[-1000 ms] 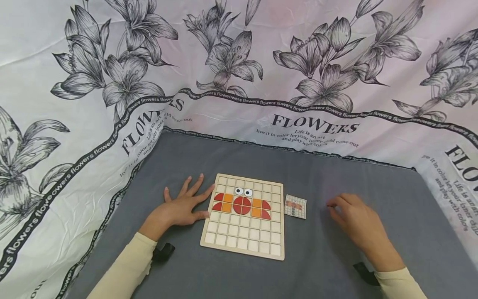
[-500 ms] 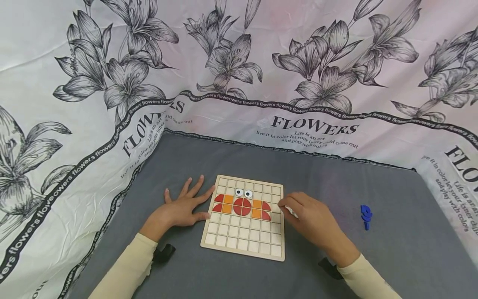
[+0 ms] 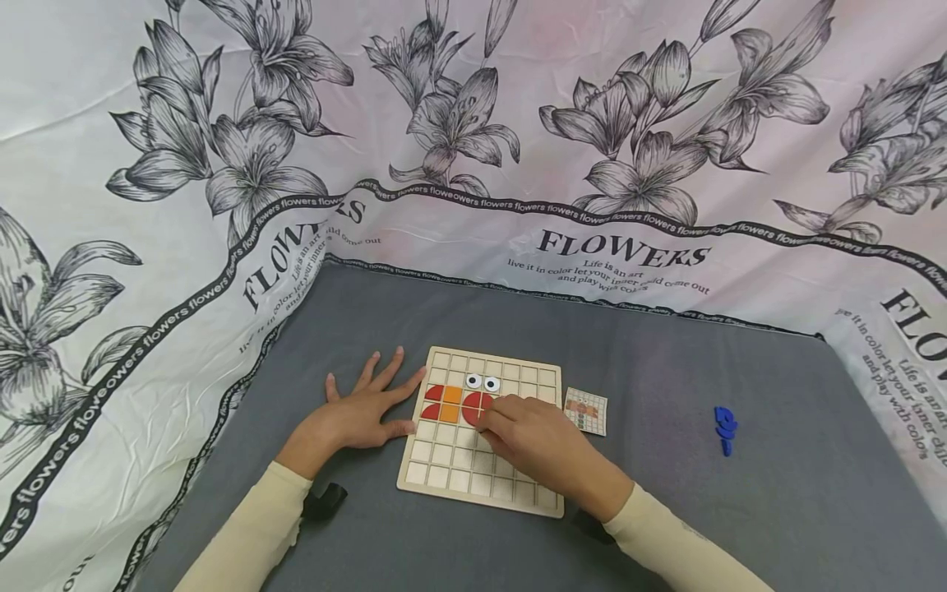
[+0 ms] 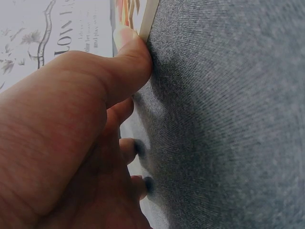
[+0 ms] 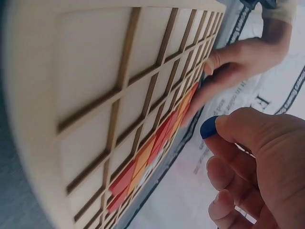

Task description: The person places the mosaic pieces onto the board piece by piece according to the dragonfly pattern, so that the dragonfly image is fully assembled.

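A wooden grid board point(image 3: 441, 452) lies on the grey cloth with flat coloured tiles in some squares. Red quarter-round tiles point(image 3: 433, 403), orange squares point(image 3: 449, 403) and two eye tiles point(image 3: 482, 382) show on it. My left hand point(image 3: 362, 419) rests on the cloth with fingers spread, thumb and index at the board's left edge. Between thumb and index finger, my right hand point(image 3: 551, 440) pinches a small blue tile point(image 5: 208, 127) with a rounded edge. That hand hovers over the middle of the board, hiding the tiles on its right side in the head view.
A small pattern card point(image 3: 586, 411) lies just right of the board, partly behind the right hand. Farther right sits a little cluster of blue tiles point(image 3: 726, 429). A flower-printed curtain point(image 3: 621, 255) borders the cloth at the back and sides.
From beside the blue tiles on the right, my right hand has travelled left, past the card, to above the board's middle. The blue cluster came into view. My left hand stays put.
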A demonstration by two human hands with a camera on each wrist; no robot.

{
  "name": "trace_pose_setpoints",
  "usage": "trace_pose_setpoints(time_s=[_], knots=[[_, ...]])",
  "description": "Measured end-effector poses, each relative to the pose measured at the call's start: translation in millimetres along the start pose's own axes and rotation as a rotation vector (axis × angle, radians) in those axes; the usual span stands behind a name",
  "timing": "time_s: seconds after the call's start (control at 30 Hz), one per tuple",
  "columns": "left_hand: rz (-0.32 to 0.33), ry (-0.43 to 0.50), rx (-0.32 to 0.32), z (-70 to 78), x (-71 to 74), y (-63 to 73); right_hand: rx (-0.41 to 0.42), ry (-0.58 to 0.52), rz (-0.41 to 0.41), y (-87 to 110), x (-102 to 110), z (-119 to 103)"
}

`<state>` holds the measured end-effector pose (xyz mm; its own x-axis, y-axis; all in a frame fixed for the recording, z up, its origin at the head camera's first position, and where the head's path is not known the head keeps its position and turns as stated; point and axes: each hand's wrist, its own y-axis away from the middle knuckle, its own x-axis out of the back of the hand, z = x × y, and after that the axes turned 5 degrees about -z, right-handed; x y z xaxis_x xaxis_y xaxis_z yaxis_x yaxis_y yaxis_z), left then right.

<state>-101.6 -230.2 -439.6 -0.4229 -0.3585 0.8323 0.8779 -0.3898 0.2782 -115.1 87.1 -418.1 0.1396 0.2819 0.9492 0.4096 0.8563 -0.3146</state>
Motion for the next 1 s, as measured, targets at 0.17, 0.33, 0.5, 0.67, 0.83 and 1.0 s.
trace_pose_setpoints(time_s=[0.17, 0.33, 0.5, 0.67, 0.83, 1.0], knots=[[-0.019, -0.033, 0.038, 4.3, 3.3, 0.5, 0.024, 0.025, -0.061, -9.1, -2.9, -5.3], [-0.031, -0.059, 0.068, 8.6, 6.2, 1.0, 0.047, 0.027, -0.108, -14.7, -6.7, -7.4], [-0.032, -0.059, 0.066, 9.1, 5.7, 0.7, 0.044, 0.024, -0.134, -15.2, -11.2, -6.4], [-0.036, -0.059, 0.071, 8.5, 5.6, 0.8, 0.066, 0.017, -0.181, -16.4, -13.6, -5.4], [-0.034, -0.052, 0.067, 7.4, 5.1, 0.1, 0.074, 0.023, -0.207, -18.1, -13.5, -4.4], [-0.033, -0.052, 0.065, 8.6, 5.6, 0.5, 0.069, -0.007, -0.218, -17.6, -11.9, -1.5]])
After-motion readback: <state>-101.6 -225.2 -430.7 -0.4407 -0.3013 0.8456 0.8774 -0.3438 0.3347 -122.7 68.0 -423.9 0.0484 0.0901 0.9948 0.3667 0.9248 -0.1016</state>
